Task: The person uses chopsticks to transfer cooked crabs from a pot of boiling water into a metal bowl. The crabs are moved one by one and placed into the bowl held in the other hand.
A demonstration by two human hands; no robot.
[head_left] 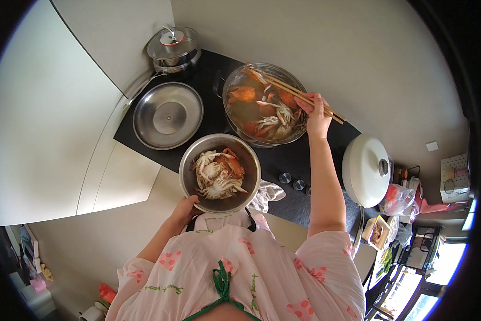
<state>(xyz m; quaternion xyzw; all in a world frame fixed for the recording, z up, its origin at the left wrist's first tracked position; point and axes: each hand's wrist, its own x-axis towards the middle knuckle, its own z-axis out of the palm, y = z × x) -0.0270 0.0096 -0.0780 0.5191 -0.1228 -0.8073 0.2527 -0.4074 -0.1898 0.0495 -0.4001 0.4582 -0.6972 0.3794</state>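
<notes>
My left hand point(185, 209) grips the rim of a stainless steel bowl point(187, 176) in front of my body. Inside it lie several cooked crabs point(218, 174), pale undersides and one orange shell showing. Over the wide steel pot point(227, 108), my right hand point(316, 110) holds long wooden chopsticks point(292, 90). Their tips reach to the pot's far left side, by an orange crab claw point(254, 75). Several more crabs point(242, 94) sit in the cloudy liquid; whether the chopsticks pinch one, I cannot tell.
A steel lid point(168, 134) lies left of the pot on the black cooktop point(210, 66). Behind it stands a saucepan with a glass lid point(173, 46). Control knobs point(298, 184) and a cloth point(267, 195) are at the front edge. A white lidded pan point(363, 170) stands at right.
</notes>
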